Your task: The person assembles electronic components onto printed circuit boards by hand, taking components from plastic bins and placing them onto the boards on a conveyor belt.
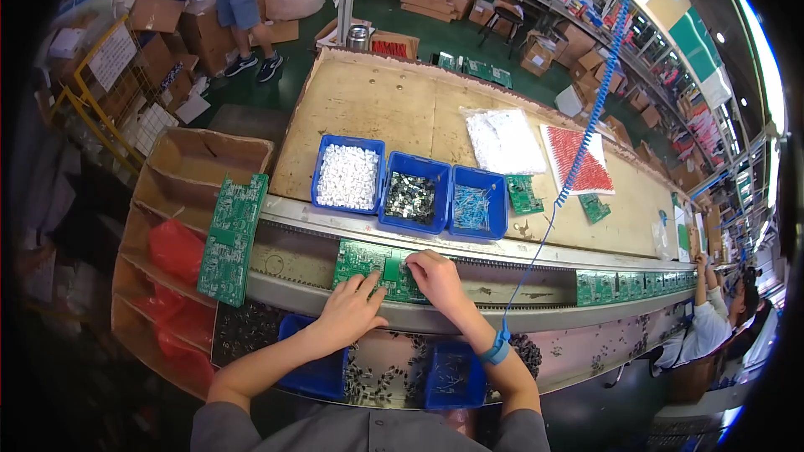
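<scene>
A green circuit board [356,258] lies on the conveyor track in front of me. My left hand [350,311] rests on its near left part, fingers stretched out and apart. At the board's right part, my right hand [435,278] has thumb and fingers pinched together; whatever is between the fingertips is too small or hidden to make out. A blue wrist strap [496,348] with a coiled blue cord [578,175] is on my right wrist. Just beyond the track stand blue bins of white parts [347,177], dark metallic parts [410,198] and light-blue leaded parts [476,207].
Another circuit board [233,238] leans at the left by a cardboard divider box [134,242] with red plastic. More boards [636,286] line the track at right. A near tray [389,368] holds scattered black parts and blue bins [455,375]. A co-worker [712,322] sits at far right.
</scene>
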The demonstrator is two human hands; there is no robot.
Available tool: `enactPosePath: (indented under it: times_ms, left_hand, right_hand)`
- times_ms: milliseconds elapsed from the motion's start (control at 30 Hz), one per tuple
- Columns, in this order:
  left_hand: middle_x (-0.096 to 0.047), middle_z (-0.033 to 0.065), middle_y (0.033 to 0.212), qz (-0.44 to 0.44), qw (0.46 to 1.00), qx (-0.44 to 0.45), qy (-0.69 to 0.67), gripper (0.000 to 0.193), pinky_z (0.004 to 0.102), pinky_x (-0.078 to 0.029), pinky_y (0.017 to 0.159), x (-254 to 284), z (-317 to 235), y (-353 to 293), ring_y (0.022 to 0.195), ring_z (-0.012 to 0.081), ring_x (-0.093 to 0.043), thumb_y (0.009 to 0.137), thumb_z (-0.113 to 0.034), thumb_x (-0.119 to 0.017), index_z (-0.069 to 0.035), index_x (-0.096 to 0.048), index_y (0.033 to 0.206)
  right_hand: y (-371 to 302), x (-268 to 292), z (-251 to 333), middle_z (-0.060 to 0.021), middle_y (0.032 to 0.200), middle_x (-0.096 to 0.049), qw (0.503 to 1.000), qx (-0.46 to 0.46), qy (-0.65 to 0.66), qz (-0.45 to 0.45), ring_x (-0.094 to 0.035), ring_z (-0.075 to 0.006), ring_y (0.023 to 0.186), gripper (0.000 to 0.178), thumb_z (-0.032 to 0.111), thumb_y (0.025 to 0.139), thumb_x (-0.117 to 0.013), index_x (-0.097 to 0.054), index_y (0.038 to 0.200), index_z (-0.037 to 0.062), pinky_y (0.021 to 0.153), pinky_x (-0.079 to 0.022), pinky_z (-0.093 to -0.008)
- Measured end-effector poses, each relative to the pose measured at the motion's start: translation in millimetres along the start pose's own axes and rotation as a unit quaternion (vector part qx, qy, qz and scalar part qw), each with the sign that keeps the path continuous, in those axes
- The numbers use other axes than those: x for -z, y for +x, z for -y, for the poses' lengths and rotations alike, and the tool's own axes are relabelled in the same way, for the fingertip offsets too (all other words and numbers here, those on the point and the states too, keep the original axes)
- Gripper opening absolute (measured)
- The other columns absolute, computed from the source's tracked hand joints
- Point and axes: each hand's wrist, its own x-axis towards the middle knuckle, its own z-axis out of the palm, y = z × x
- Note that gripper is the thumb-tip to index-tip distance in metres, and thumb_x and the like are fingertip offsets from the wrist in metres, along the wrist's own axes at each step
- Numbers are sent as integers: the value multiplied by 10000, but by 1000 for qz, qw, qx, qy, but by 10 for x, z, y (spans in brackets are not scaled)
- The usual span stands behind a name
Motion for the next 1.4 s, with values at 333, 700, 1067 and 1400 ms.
enactPosePath:
  times_ms: [333, 700, 1067, 1400]
  left_hand:
    - [-449, 204, 1303, -4, 1000, -4, 23, 587, 422, -415, 892, -25, -21, 4, 1106, 325, -454, 727, -359, -718, 21, -574, 1151]
    - [-455, 211, 1302, -14, 1000, -1, 27, 583, 426, -417, 885, -8, -22, 0, 1100, 330, -459, 719, -349, -725, 20, -577, 1145]
    - [-455, 201, 1298, -19, 1000, 0, 20, 577, 405, -420, 881, -68, -35, -14, 1092, 317, -466, 708, -330, -739, 11, -553, 1135]
    - [-450, 169, 1345, -1, 999, 14, 38, 584, 382, -421, 868, -155, -26, 16, 1088, 296, -470, 734, -370, -700, -21, -566, 1183]
  right_hand:
    - [-19, -63, 4, -107, 771, -623, 999, 26, -25, -28, -621, -312, 683, 73, 30, 779, -634, -635, 849, 50, 587, -506, -383]
    - [-11, -111, 0, -85, 743, -624, 996, 44, -31, -65, -624, -289, 674, 49, 43, 784, -644, -634, 827, 65, 574, -503, -369]
    - [-16, -112, 3, -67, 751, -612, 993, 73, -96, -21, -611, -267, 714, 55, 61, 757, -662, -649, 809, 72, 611, -506, -358]
    - [-7, -76, 0, -105, 711, -590, 992, 87, -89, -16, -580, -296, 690, 14, 43, 747, -657, -646, 738, 45, 603, -482, -385]
